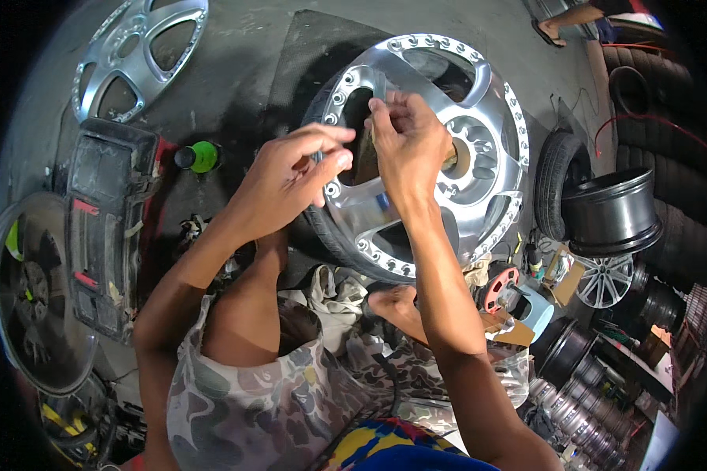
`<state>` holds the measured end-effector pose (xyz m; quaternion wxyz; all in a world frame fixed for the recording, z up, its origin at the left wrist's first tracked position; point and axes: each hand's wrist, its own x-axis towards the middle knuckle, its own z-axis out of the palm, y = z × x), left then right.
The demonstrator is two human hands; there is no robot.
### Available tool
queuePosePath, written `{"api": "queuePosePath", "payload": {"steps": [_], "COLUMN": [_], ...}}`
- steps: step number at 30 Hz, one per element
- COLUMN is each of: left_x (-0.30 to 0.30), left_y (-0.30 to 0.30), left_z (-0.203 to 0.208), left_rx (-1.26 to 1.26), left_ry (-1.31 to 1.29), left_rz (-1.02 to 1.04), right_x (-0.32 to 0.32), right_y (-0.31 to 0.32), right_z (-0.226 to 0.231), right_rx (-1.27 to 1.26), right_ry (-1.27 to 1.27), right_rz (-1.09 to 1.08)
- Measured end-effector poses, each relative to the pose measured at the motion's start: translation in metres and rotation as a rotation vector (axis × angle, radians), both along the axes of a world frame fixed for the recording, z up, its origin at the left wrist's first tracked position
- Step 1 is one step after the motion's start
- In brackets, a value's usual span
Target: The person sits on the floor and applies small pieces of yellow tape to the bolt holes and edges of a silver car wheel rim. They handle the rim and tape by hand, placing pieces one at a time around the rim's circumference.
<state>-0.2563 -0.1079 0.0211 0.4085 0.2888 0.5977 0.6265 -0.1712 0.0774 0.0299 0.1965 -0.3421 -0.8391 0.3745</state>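
Observation:
In front of me lies a polished silver alloy wheel [416, 200], with small bolts set round its rim. It rests on a black tyre [320, 229]. Over its left part my right hand [408, 145] is closed, thumb against fingers, with a thin grey strip [380, 85] standing up from the fingertips. My left hand [291, 179] hovers at the wheel's left edge, fingers curled toward the thumb. Something small and dark shows between them, too hidden to name. The two hands are apart.
At left are a black toolbox [106, 228], a green bottle [204, 157] and a second silver wheel [130, 47]. On the right stand a tyre [562, 184], a dark wheel barrel [611, 210], a cardboard box [567, 279] and stacked rims. Another person's foot [548, 33] is at upper right.

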Motion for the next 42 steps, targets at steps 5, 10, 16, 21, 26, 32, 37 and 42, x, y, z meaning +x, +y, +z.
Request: {"api": "queuePosePath", "payload": {"steps": [5, 10, 16, 21, 26, 32, 37, 42], "left_x": [-0.011, -0.012, -0.014, -0.013, -0.014, -0.014, -0.015, -0.016], "left_y": [0.016, 0.025, 0.026, 0.027, 0.025, 0.026, 0.026, 0.025], "left_z": [-0.011, -0.026, -0.024, -0.028, -0.03, -0.029, -0.03, -0.034], "left_rx": [0.069, 0.166, 0.151, 0.185, 0.172, 0.179, 0.169, 0.169], "left_ry": [0.043, 0.093, 0.091, 0.077, 0.093, 0.106, 0.085, 0.131], "left_rz": [0.023, 0.06, 0.02, 0.039, 0.037, 0.041, 0.039, 0.045], "right_x": [-0.013, -0.008, -0.012, -0.016, -0.018, -0.015, -0.021, -0.021], "right_y": [0.0, 0.0, 0.002, 0.002, 0.003, 0.002, -0.001, 0.003], "right_z": [-0.015, -0.023, -0.026, -0.033, -0.036, -0.034, -0.028, -0.029], "right_rx": [0.158, 0.187, 0.227, 0.227, 0.197, 0.235, 0.117, 0.123], "right_ry": [-0.007, 0.04, 0.016, 0.029, 0.052, 0.042, 0.048, 0.046], "right_rz": [-0.004, -0.002, 0.006, 0.02, 0.044, 0.028, 0.035, 0.089]}}
